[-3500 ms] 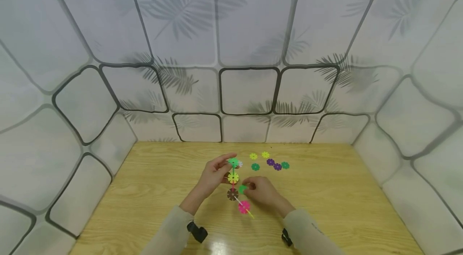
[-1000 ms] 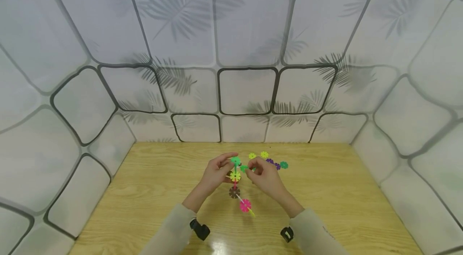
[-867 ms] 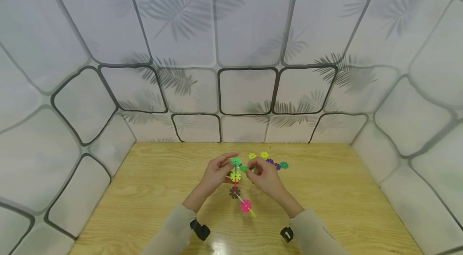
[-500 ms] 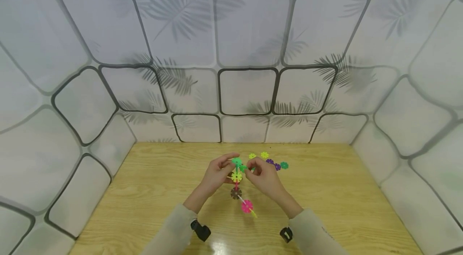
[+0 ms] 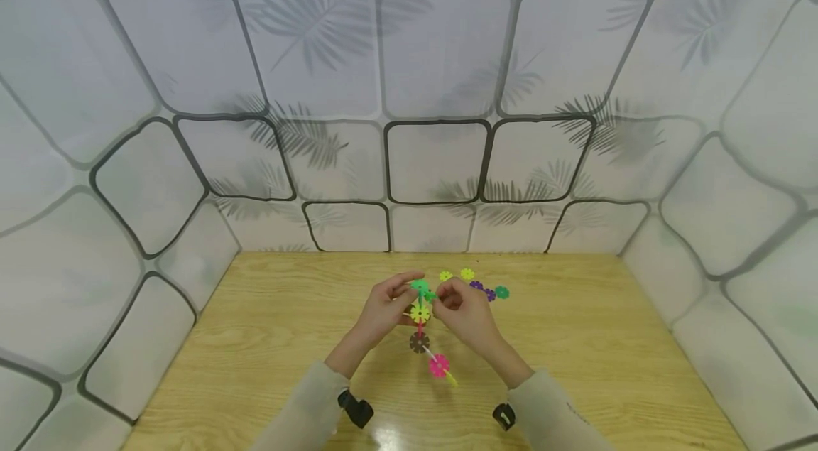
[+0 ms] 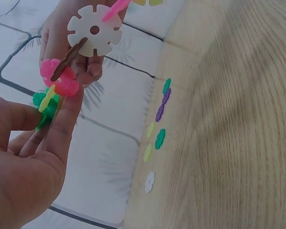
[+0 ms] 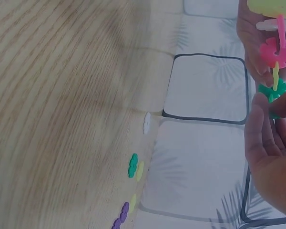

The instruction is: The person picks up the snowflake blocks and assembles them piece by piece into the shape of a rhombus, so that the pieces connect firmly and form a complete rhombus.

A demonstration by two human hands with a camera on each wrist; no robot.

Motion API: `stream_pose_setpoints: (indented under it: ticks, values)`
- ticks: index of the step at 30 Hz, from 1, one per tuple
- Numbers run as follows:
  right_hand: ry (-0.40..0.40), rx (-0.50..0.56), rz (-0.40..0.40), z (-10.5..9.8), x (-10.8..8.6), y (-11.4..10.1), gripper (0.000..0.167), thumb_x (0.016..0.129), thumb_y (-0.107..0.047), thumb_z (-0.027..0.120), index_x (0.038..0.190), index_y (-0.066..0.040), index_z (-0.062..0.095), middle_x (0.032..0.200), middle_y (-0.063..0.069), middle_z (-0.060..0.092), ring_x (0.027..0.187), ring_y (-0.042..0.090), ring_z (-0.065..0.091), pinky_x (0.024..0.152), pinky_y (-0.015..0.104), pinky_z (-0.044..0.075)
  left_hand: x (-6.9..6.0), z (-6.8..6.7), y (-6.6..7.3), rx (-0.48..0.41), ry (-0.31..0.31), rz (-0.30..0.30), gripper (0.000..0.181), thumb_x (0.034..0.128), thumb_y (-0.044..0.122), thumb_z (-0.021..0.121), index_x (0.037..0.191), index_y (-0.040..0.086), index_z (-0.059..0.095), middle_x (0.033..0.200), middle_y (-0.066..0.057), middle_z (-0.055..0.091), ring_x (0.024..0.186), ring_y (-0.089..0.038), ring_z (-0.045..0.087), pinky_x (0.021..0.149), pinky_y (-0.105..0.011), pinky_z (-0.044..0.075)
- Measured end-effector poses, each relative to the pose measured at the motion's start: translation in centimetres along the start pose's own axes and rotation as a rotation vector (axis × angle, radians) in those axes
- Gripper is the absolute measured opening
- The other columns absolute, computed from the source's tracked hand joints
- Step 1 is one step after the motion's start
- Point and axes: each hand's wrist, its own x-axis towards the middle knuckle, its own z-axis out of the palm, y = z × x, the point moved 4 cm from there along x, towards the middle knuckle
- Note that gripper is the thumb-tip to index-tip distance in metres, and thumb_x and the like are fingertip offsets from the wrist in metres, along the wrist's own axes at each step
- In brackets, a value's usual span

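While pinching the upper end of a chain of notched discs (image 5: 420, 313) with the left hand (image 5: 383, 305) at the lower centre of the head view, holds a small green disc (image 5: 429, 295) between thumb and fingers of the right hand (image 5: 464, 309), right beside the chain's own top green disc (image 5: 420, 286). Cannot tell whether slotted together or merely overlapping. Below that, runs down the head view through yellow, pink, brown, white and pink to a last yellow, with only thin edges for the upper pink, the white and the end yellow.

Turned full face near the top of the left wrist view: the white disc (image 6: 94, 31), merely a sliver from the head. Also there, on the tabletop (image 6: 229, 143): a loose white disc (image 6: 150, 182) and a loose green disc (image 6: 160, 139), both lost behind the hands from the head. Scattered right of centre in the head view: two yellow discs (image 5: 467, 273), two purple discs (image 5: 490, 295) and a far green disc (image 5: 502, 292).

Stretches the left forefinger nearly straight above the top green disc, thumb just below. Curls the right fingers toward the thumb. Slants both pale sleeves (image 5: 313, 398) inward from the bottom edge.
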Motion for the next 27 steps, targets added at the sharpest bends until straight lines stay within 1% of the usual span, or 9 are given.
stream_pose_setpoints:
  ticks: [3,4,6,10,13,18,21,23,27]
  values:
    - [0.001,0.036,0.015,0.01,-0.1,-0.19,0.009,0.095,-0.004,0.074,0.1,-0.01,0.071,0.09,0.002,0.074,0.077,0.007,0.07,0.072,0.023,0.061,-0.04,0.1,0.11,-0.011,-0.002,0.003,0.039,0.111,0.012,0.053,0.15,0.008,0.057,0.13,-0.026,0.07,0.08,-0.01,0.072,0.085,-0.064,0.062]
    - [-0.001,0.045,0.018,0.0,-0.12,-0.25,0.008,0.095,-0.004,0.074,0.101,-0.009,0.072,0.09,0.004,0.075,0.077,0.007,0.071,0.072,0.023,0.061,-0.05,0.11,0.13,-0.014,-0.003,0.005,0.04,0.1111,0.012,0.053,0.15,0.008,0.057,0.131,-0.026,0.07,0.08,-0.01,0.072,0.086,-0.067,0.061]
    - [-0.007,0.062,0.021,-0.02,-0.16,-0.37,0.009,0.095,-0.004,0.075,0.103,-0.007,0.074,0.092,0.006,0.076,0.078,0.007,0.072,0.073,0.022,0.062,-0.07,0.1,0.18,-0.013,-0.003,0.006,0.04,0.1113,0.012,0.052,0.15,0.008,0.057,0.132,-0.026,0.07,0.08,-0.01,0.073,0.086,-0.067,0.061]
    - [-0.027,0.107,-0.007,-0.12,-0.22,-0.54,0.012,0.096,-0.004,0.075,0.108,-0.003,0.076,0.097,0.012,0.076,0.083,0.009,0.074,0.075,0.022,0.062,-0.07,-0.02,0.22,-0.003,0.001,0.009,0.039,0.1114,0.013,0.052,0.15,0.008,0.057,0.134,-0.025,0.069,0.081,-0.011,0.073,0.084,-0.061,0.064]
    - [-0.049,0.169,-0.028,-0.21,-0.23,-0.5,0.015,0.097,-0.005,0.075,0.112,-0.001,0.076,0.102,0.018,0.076,0.085,0.011,0.076,0.076,0.025,0.064,-0.02,-0.11,0.18,0.003,0.003,0.011,0.039,0.1113,0.013,0.053,0.15,0.008,0.058,0.134,-0.025,0.069,0.082,-0.011,0.073,0.082,-0.055,0.066]
    - [-0.07,0.246,-0.018,-0.34,-0.21,-0.14,0.017,0.098,-0.008,0.075,0.114,-0.003,0.078,0.105,0.02,0.076,0.085,0.011,0.077,0.078,0.031,0.066,0.11,-0.1,0.03,-0.012,-0.003,0.0,0.04,0.1114,0.013,0.053,0.15,0.008,0.057,0.133,-0.024,0.07,0.082,-0.01,0.074,0.08,-0.049,0.067]
    - [-0.081,0.285,-0.021,-0.36,-0.25,0.07,0.018,0.098,-0.007,0.074,0.115,-0.001,0.078,0.108,0.021,0.076,0.089,0.011,0.077,0.081,0.031,0.066,0.13,-0.07,0.0,-0.031,-0.007,-0.005,0.04,0.1113,0.013,0.053,0.151,0.007,0.057,0.135,-0.025,0.069,0.081,-0.009,0.074,0.079,-0.045,0.067]
    - [-0.084,0.294,-0.027,-0.34,-0.28,0.19,0.018,0.099,-0.007,0.073,0.115,0.0,0.077,0.108,0.022,0.075,0.091,0.01,0.076,0.081,0.029,0.066,0.14,-0.05,-0.02,-0.04,-0.008,-0.008,0.04,0.1112,0.013,0.054,0.151,0.006,0.056,0.137,-0.026,0.067,0.081,-0.008,0.073,0.077,-0.041,0.067]
    - [-0.056,0.257,-0.05,-0.39,-0.3,0.22,0.014,0.098,-0.009,0.075,0.109,-0.002,0.079,0.102,0.019,0.077,0.086,0.009,0.076,0.077,0.026,0.065,0.13,0.0,-0.04,-0.048,-0.005,-0.014,0.041,0.1108,0.013,0.054,0.151,0.006,0.057,0.137,-0.027,0.067,0.08,-0.007,0.073,0.074,-0.034,0.066]
